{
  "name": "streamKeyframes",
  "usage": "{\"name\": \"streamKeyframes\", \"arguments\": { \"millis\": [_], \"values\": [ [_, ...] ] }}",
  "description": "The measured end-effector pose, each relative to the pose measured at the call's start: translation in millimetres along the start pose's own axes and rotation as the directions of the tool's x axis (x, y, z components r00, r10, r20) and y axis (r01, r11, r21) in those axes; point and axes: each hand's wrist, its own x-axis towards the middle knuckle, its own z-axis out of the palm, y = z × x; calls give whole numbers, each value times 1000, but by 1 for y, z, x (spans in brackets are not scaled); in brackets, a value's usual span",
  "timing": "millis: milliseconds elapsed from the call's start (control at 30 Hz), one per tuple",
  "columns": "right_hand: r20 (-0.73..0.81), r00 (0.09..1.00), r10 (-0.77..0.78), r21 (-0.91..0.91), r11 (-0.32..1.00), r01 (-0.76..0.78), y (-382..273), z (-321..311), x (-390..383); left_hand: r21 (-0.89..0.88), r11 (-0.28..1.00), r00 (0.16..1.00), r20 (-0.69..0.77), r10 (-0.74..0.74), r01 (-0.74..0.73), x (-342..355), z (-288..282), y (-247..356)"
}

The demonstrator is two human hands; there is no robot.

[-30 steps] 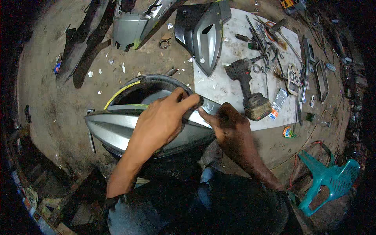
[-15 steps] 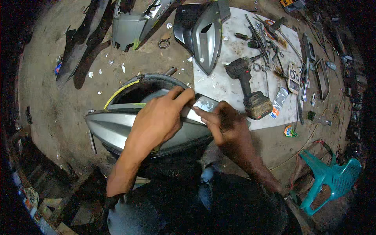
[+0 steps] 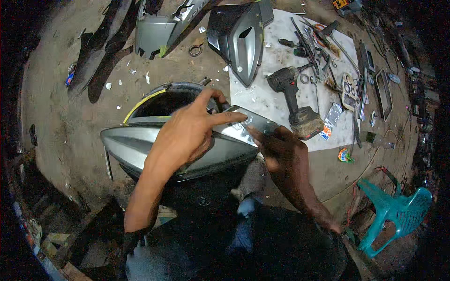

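A long, silver-grey motorcycle fairing panel [image 3: 132, 140] lies across in front of me, its pointed end to the left. My left hand [image 3: 185, 129] grips it near the right end; some fingers bend over the far edge, and one digit stretches rightward on the shiny surface. My right hand [image 3: 286, 150] holds the right end, with a digit pressed on the surface close to the left hand's outstretched one. Pale patches show between the hands; whether they are film or reflection I cannot tell. Behind the panel sits a dark, curved rim with a yellow strip [image 3: 143, 104].
Right of the panel, a cordless impact wrench [image 3: 291, 96] lies on a white sheet [image 3: 276, 35] with several hand tools. More fairing panels [image 3: 246, 44] lie at the far side. A teal plastic chair [image 3: 398, 210] stands at the right. White scraps [image 3: 147, 77] dot the floor.
A digit of my left hand now stretches right across the panel. My right hand has shifted right and slightly down, exposing more of the panel's right end.
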Motion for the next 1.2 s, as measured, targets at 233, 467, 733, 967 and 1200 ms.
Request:
{"name": "streamKeyframes", "arguments": {
  "millis": [233, 467, 733, 967, 1200],
  "values": [
    [46, 999, 21, -52, 998, -19, -4, -1, 2, -82, 994, 995, 80, -59, 66, 3, -7, 9],
    [43, 998, -36, -10, 999, 37, -3, 6, 6, 53, 997, 998, 27, 48, -49, 1, -2, -3],
    [37, 992, -124, -22, 992, 124, -6, 6, 14, 18, 996, 996, 16, 89, -89, 2, -4, -6],
    [81, 997, -7, 8, 1000, 6, 10, -1, 8, -30, 999, 999, 39, -15, 16, 2, -5, -2],
    [9, 999, -37, -37, 999, 38, 5, -7, -1, 66, 994, 995, 61, 80, -84, 3, -1, -7]
  ]
}}
